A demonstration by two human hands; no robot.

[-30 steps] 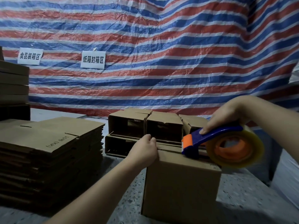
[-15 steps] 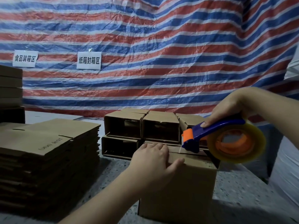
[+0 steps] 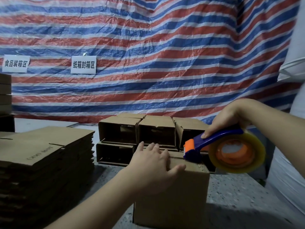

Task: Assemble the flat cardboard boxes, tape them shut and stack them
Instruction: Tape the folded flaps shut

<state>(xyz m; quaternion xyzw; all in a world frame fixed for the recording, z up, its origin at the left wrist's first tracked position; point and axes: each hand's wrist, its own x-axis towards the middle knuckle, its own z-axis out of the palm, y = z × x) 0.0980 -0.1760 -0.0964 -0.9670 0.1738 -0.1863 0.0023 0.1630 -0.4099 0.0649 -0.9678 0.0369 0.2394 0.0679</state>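
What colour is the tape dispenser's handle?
Blue, with an orange tip, on the tape dispenser; head view.

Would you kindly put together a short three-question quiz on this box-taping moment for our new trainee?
1. True or false: the tape dispenser is in the right hand.
2. What does the left hand do? A) lifts a flat carton B) presses on top of the box C) hangs idle
3. Fill in: the pile of flat cartons lies to the ___ of the box being taped.

Key: 1 true; 2 B; 3 left.
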